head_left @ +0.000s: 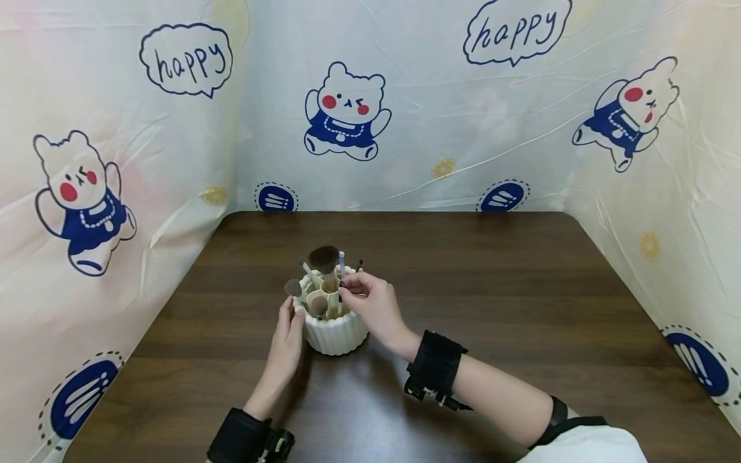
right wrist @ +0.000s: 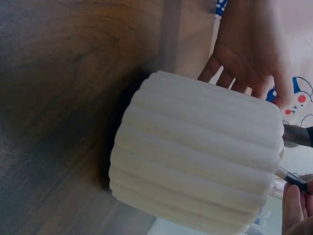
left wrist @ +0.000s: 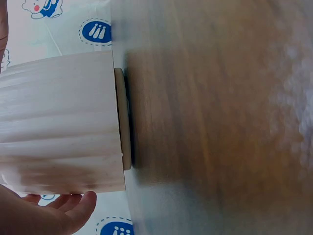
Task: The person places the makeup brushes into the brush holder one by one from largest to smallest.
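A white ribbed brush holder (head_left: 336, 337) stands on the table, filled with makeup brushes. A large dark fluffy brush (head_left: 324, 258) rises highest from it. My left hand (head_left: 286, 344) rests against the holder's left side, fingers and thumb laid along its wall near the rim. Above the right part of the rim, my right hand (head_left: 373, 305) pinches a slim makeup brush (right wrist: 295, 180) with black and silver parts between thumb and fingers. Its lower end is hidden inside the holder. In the left wrist view, the left fingertips touch the holder's ribbed wall (left wrist: 58, 122).
Smaller brush heads (head_left: 293, 287) lean out over the holder's left rim, and a pale blue handle (head_left: 341, 260) stands at the back. The dark wooden table (head_left: 492, 283) reaches back to a printed curtain (head_left: 417, 128) that hangs on the sides too.
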A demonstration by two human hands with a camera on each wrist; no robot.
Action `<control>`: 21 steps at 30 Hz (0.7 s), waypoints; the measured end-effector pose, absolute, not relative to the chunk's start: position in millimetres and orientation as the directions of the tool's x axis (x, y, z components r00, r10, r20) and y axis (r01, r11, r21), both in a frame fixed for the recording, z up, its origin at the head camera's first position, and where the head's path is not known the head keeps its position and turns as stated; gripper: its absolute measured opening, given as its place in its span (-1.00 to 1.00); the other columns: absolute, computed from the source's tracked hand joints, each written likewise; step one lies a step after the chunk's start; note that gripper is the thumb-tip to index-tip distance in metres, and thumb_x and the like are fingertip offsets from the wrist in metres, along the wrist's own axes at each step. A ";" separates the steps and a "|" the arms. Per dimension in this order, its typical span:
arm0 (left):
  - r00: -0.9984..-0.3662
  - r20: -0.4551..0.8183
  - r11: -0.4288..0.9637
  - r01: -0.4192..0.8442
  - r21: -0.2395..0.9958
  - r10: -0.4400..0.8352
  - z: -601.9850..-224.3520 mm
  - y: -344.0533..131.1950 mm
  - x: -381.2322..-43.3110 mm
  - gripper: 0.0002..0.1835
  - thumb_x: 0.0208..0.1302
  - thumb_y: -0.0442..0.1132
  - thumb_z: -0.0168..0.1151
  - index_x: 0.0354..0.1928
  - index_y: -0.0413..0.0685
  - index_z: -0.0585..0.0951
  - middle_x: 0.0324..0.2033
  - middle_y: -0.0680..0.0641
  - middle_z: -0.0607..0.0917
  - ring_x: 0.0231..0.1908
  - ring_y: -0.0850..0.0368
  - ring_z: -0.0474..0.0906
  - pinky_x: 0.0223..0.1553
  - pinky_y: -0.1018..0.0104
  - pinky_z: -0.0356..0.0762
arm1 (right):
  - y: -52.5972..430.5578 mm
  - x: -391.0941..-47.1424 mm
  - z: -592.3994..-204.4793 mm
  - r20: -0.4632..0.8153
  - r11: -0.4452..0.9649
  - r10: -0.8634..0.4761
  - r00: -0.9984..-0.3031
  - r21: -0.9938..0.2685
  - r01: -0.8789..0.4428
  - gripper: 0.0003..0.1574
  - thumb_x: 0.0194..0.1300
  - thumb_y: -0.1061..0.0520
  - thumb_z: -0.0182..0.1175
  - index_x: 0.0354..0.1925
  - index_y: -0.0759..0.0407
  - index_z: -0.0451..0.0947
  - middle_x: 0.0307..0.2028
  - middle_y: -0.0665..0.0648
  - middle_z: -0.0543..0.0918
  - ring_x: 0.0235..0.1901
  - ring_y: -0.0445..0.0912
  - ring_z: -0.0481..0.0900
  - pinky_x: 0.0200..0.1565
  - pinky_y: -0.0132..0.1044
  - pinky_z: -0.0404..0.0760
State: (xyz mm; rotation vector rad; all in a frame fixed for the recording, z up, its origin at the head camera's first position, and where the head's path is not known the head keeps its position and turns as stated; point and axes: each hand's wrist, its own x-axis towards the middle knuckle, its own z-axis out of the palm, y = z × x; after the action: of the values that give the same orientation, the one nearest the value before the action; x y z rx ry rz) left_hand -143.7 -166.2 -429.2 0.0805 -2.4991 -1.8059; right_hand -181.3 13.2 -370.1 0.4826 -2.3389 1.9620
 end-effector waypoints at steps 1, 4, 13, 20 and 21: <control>-0.997 0.017 0.314 -0.008 0.949 -0.075 -429.1 -166.3 -143.7 -0.34 0.55 -0.04 -0.32 0.49 -0.26 -0.17 0.46 -0.38 -0.03 0.47 -0.24 -0.11 0.44 -0.16 -0.07 | 12.7 -181.3 -371.0 0.232 0.151 -0.206 -0.951 -0.952 -0.265 -0.85 0.23 0.28 0.22 -0.23 0.36 0.62 -0.27 0.30 0.70 -0.27 -0.03 0.67 -0.24 -0.47 0.62; -0.997 0.018 0.314 -0.005 0.949 -0.072 -429.0 -166.3 -143.7 -0.34 0.55 -0.05 -0.32 0.49 -0.25 -0.17 0.46 -0.38 -0.03 0.47 -0.24 -0.11 0.44 -0.16 -0.07 | 11.5 -181.0 -373.1 0.232 0.163 -0.213 -0.949 -0.949 -0.268 -0.87 0.22 0.30 0.22 -0.24 0.35 0.62 -0.28 0.29 0.71 -0.27 0.00 0.67 -0.24 -0.47 0.62; -0.997 0.013 0.315 -0.011 0.949 -0.075 -429.2 -165.9 -143.8 -0.34 0.55 -0.05 -0.32 0.49 -0.25 -0.17 0.46 -0.38 -0.03 0.47 -0.24 -0.11 0.44 -0.15 -0.06 | 9.7 -180.1 -376.0 0.237 0.184 -0.227 -0.945 -0.942 -0.280 -0.88 0.19 0.33 0.23 -0.26 0.35 0.62 -0.29 0.29 0.71 -0.27 0.03 0.68 -0.23 -0.45 0.64; -0.997 0.004 0.316 -0.021 0.948 -0.078 -427.9 -166.1 -143.3 -0.34 0.55 -0.04 -0.32 0.49 -0.25 -0.17 0.46 -0.38 -0.02 0.47 -0.24 -0.11 0.44 -0.15 -0.06 | 9.6 -178.7 -372.6 0.251 0.202 -0.246 -0.936 -0.931 -0.303 -0.87 0.19 0.34 0.23 -0.25 0.34 0.62 -0.28 0.29 0.72 -0.24 0.05 0.69 -0.22 -0.44 0.65; -0.997 0.004 0.317 -0.021 0.948 -0.078 -427.9 -166.1 -143.3 -0.34 0.55 -0.04 -0.32 0.49 -0.25 -0.17 0.46 -0.38 -0.03 0.47 -0.24 -0.11 0.44 -0.15 -0.06 | 9.5 -178.9 -372.8 0.251 0.202 -0.246 -0.936 -0.932 -0.302 -0.87 0.19 0.34 0.23 -0.25 0.35 0.62 -0.28 0.29 0.72 -0.24 0.06 0.69 -0.22 -0.43 0.65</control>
State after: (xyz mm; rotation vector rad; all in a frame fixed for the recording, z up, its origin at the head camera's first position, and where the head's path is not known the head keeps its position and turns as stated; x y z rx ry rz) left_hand -143.3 -166.1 -427.9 0.0939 -2.5088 -1.8058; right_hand -178.9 9.5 -372.8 0.5483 -2.3988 1.8778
